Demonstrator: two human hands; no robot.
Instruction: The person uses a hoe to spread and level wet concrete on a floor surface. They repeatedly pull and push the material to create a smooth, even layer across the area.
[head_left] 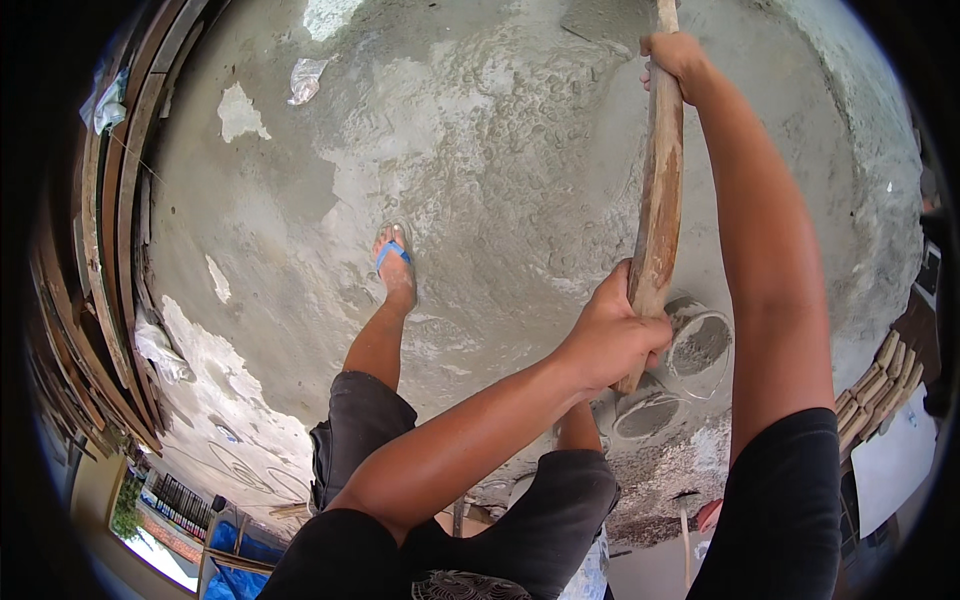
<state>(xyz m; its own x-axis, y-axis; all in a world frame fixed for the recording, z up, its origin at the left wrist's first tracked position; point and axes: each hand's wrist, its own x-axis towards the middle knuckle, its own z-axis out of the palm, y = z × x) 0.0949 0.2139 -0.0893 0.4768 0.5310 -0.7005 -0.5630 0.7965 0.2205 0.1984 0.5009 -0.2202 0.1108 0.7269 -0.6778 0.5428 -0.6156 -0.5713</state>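
Both my hands grip a long, rough wooden handle [660,180] that slants up past the top edge of the view. My left hand [620,335] is wrapped round its lower, nearer end. Farther up, my right hand [678,62] closes round the handle with the arm stretched out. The tool's working head cannot be made out. Beneath the handle lies wet grey mortar [480,130], spread over the floor and marked with ripples. Just right of my left hand stands a mortar-stained bucket [727,345] with grey mix inside. A second bucket [648,412] is nearer my leg.
Long wooden boards [120,220] are stacked along the left. A crumpled plastic bag [305,80] lies on the mortar at the upper left. My sandalled foot [393,255] stands on the grey surface. Stacked pale pieces [880,390] and a white sheet [893,465] are at the right.
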